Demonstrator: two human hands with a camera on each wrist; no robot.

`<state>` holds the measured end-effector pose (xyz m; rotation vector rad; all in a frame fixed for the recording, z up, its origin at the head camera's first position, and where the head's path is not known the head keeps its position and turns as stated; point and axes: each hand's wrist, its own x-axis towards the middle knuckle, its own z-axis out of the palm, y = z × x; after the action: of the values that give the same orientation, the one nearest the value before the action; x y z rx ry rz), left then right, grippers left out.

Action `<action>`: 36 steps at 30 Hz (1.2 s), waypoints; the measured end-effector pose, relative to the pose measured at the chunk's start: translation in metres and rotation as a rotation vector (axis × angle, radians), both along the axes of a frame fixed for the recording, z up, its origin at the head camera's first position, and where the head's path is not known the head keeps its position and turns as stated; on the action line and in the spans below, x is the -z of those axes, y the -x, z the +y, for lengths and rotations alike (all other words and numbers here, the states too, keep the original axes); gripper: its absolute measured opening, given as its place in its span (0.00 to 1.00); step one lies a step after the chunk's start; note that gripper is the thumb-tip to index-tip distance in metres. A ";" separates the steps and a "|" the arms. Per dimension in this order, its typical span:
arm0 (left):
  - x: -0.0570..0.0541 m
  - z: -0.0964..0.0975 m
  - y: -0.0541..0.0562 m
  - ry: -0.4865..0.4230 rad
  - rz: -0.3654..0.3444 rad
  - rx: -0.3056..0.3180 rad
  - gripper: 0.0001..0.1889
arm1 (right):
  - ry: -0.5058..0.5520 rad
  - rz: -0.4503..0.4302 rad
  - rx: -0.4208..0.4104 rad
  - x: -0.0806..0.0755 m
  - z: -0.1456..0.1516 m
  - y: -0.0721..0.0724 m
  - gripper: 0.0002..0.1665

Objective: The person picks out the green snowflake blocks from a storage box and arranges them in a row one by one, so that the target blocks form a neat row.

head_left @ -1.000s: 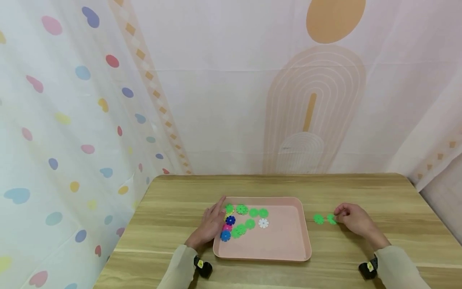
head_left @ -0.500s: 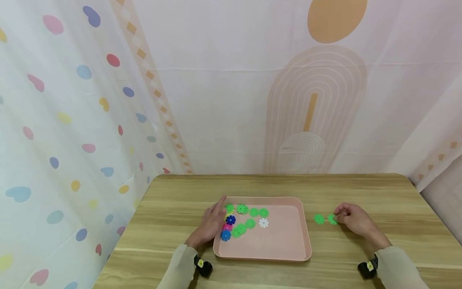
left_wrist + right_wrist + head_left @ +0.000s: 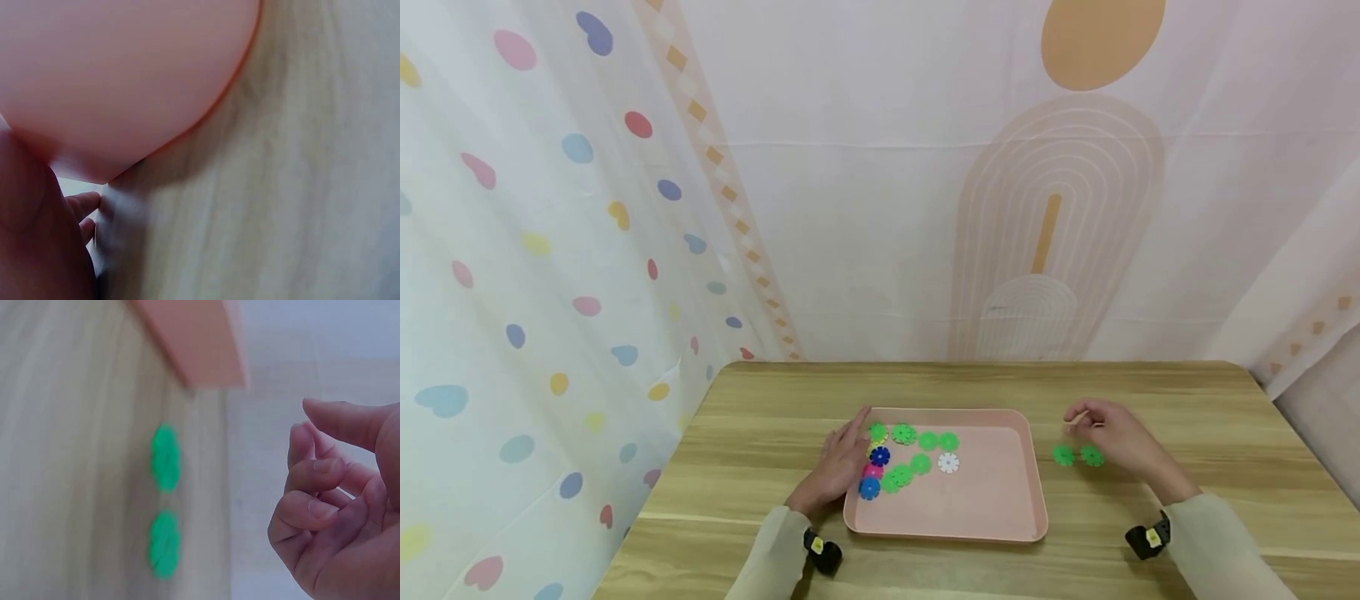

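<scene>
On the table lies a shallow pink tray with several notched plastic discs in its left half: green discs, a dark blue disc, a lighter blue disc, a white disc, plus partly covered pink and yellow ones. My left hand rests along the tray's left rim, fingers extended. Right of the tray, two green discs lie side by side on the wood. Just above and behind them is my right hand, its fingers loosely curled, thumb and index fingertip apart, holding nothing.
The wooden table reaches back to a patterned curtain. Black wrist cameras sit on both wrists, the left camera close to the tray's front left corner.
My right hand has let go of the right-hand green disc and moved up and left, leaving it flat beside the other. The left hand and the tray have stayed put.
</scene>
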<state>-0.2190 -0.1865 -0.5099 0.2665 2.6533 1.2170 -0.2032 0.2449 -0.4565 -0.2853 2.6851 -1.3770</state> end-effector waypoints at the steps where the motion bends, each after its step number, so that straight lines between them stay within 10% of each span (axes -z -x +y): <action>1: 0.000 0.000 0.000 0.003 -0.001 -0.001 0.29 | 0.014 -0.003 -0.013 -0.004 -0.005 0.002 0.10; 13: -0.003 0.000 0.001 0.011 0.001 -0.008 0.29 | 0.034 -0.057 -0.110 -0.024 -0.063 0.025 0.09; 36: -0.001 0.000 0.004 0.014 0.002 -0.002 0.29 | 0.081 -0.257 -0.207 0.012 -0.147 0.047 0.16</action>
<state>-0.2226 -0.1867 -0.5085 0.2627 2.6637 1.1995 -0.2505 0.0974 -0.4689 -0.3562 2.3256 -1.3597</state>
